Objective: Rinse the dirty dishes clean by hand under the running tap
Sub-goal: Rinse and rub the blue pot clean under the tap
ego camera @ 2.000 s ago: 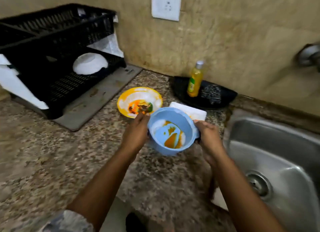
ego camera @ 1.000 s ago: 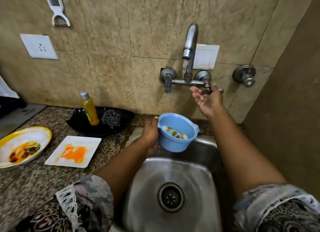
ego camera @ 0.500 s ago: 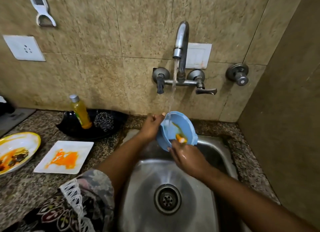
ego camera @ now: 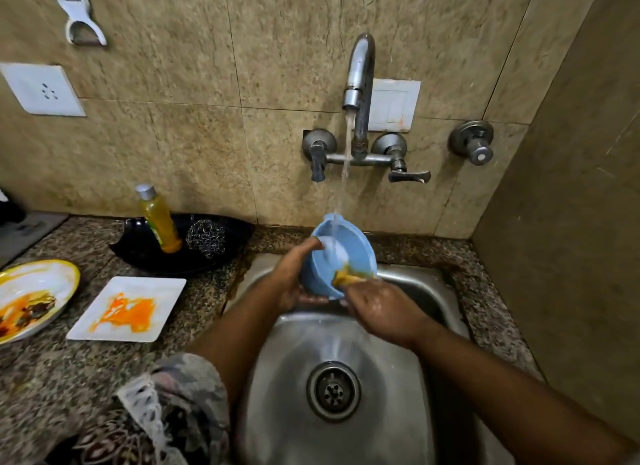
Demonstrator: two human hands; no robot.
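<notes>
— Over the steel sink (ego camera: 346, 430), what are the arms doing?
— Both forearms are reaching forward above the round basin. The left hand (ego camera: 291, 281) is cupping the blue bowl (ego camera: 341, 256) from the side and beneath, thumb hooking over the rim, fingers curling under.
— And the other?
— The right hand (ego camera: 381, 308) is pressing its fingertips into the bowl's lower lip, rubbing at orange residue; nothing is being gripped.
— Where is the bowl sitting?
— It is tilting toward the person, under the tap (ego camera: 360, 83), water striking its smooth plastic inside.
— The counter?
— A square white plate (ego camera: 128, 308) and a yellow-rimmed plate (ego camera: 34, 298), both smeared orange, are lying on speckled granite.
</notes>
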